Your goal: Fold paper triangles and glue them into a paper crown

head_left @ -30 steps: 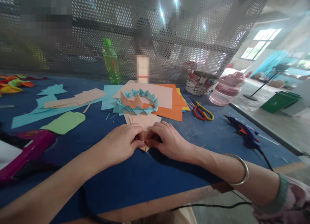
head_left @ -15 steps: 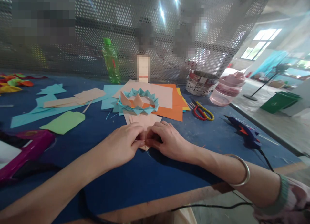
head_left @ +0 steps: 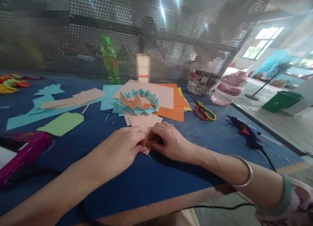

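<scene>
My left hand [head_left: 123, 145] and my right hand [head_left: 168, 142] meet at the middle of the blue table [head_left: 137, 183]. Both are closed, fingertips pinching a small folded piece of peach paper [head_left: 146, 150] that pokes out below them. More peach paper [head_left: 144, 121] lies flat just beyond the knuckles. Behind it sits a ring of folded teal paper points [head_left: 138, 101] with peach triangles inside, resting on orange sheets [head_left: 173, 112]. A silver bangle is on my right wrist.
Red and yellow scissors [head_left: 204, 112] and a blue glue gun [head_left: 245, 133] lie to the right. A green bottle [head_left: 110, 60], a basket [head_left: 201, 82] and a pink container [head_left: 228, 89] stand at the back. Green paper [head_left: 61, 123], teal scraps and a magenta tool [head_left: 26, 149] lie left. Perforated metal screen behind.
Both hands stay pinched on the peach paper and have shifted slightly; the view has tilted a little. Nothing else moved.
</scene>
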### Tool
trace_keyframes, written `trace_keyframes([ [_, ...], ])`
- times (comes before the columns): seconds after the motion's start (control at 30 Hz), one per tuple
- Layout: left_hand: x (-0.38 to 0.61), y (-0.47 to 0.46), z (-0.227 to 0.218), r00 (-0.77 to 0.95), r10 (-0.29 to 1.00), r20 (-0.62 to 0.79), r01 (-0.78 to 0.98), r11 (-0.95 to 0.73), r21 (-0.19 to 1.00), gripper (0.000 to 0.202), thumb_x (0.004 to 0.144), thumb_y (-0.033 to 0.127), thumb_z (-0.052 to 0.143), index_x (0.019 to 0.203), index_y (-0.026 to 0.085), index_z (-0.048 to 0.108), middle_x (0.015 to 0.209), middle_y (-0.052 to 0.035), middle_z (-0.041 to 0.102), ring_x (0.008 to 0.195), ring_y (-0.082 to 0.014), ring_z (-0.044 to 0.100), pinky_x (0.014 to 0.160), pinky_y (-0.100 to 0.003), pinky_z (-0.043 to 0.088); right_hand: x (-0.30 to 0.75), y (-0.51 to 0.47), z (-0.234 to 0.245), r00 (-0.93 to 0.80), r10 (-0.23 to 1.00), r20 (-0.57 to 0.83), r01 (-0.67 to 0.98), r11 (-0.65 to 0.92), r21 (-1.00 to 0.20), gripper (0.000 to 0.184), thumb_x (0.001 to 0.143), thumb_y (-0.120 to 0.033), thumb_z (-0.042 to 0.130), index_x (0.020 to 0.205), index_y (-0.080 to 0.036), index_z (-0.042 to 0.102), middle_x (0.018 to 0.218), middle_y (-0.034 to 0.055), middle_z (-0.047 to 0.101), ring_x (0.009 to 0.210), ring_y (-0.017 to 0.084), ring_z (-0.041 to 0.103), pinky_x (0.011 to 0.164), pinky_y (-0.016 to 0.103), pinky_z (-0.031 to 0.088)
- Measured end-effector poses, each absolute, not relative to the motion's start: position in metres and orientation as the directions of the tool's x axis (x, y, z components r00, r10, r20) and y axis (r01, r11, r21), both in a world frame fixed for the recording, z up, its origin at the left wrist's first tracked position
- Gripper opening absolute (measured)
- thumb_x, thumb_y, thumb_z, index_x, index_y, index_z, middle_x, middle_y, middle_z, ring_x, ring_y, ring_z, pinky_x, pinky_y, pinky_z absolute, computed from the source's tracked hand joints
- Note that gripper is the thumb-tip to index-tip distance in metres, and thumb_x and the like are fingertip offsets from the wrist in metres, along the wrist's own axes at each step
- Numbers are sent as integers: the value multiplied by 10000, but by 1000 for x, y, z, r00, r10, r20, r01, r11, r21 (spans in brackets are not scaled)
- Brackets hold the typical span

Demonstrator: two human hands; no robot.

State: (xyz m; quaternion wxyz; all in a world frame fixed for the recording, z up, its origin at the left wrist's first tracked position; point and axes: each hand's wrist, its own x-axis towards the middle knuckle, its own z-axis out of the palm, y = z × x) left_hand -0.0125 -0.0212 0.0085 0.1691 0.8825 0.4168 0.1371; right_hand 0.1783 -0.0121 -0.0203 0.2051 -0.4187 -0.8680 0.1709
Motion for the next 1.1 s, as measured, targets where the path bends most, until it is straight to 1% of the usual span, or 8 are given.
trace_keyframes([
  [0.13, -14, -20, 10, 613, 787, 65, 693, -576, 435, 156, 803, 119, 625, 687, 202, 564, 735, 33, 617, 730, -143, 581, 688, -267, 373, 179, -11, -21, -566, 795, 216, 650, 592, -477, 84, 859, -259, 630, 850, -176, 631, 874, 22, 622, 800, 144, 499, 774, 290, 369],
  [0.43, -11, -19, 7, 596, 801, 59, 713, -562, 419, 149, 813, 144, 607, 687, 199, 550, 760, 18, 608, 756, -158, 577, 713, -286, 385, 179, -12, -20, -564, 796, 221, 643, 591, -487, 88, 856, -260, 642, 844, -173, 640, 877, 31, 622, 804, 148, 508, 771, 287, 368],
  [0.6, -12, -19, 7, 593, 805, 28, 711, -540, 450, 143, 819, 179, 602, 691, 206, 543, 770, 13, 609, 762, -167, 574, 710, -293, 386, 178, -12, -19, -568, 794, 219, 644, 594, -483, 82, 857, -255, 639, 845, -174, 642, 866, 28, 623, 783, 145, 513, 770, 290, 364],
  [0.73, -14, -17, 9, 599, 801, -16, 709, -521, 475, 148, 810, 202, 627, 687, 203, 545, 767, 14, 617, 758, -167, 573, 690, -286, 382, 178, -12, -20, -572, 787, 231, 634, 603, -485, 45, 839, -219, 649, 845, -175, 642, 849, 22, 622, 779, 144, 508, 762, 285, 361],
  [0.87, -16, -14, 11, 607, 793, -50, 705, -508, 495, 133, 802, 198, 632, 693, 201, 555, 739, 21, 617, 739, -162, 569, 665, -276, 377, 179, -12, -20, -572, 785, 238, 630, 606, -486, 40, 827, -211, 655, 843, -177, 643, 850, 20, 622, 788, 145, 505, 758, 279, 362],
  [1.1, -17, -13, 11, 604, 796, -50, 710, -509, 487, 98, 786, 156, 615, 701, 197, 591, 761, 13, 637, 757, -161, 580, 694, -276, 386, 179, -11, -21, -570, 783, 251, 634, 613, -472, 43, 835, -212, 647, 841, -171, 638, 840, 19, 617, 777, 141, 495, 753, 280, 358],
])
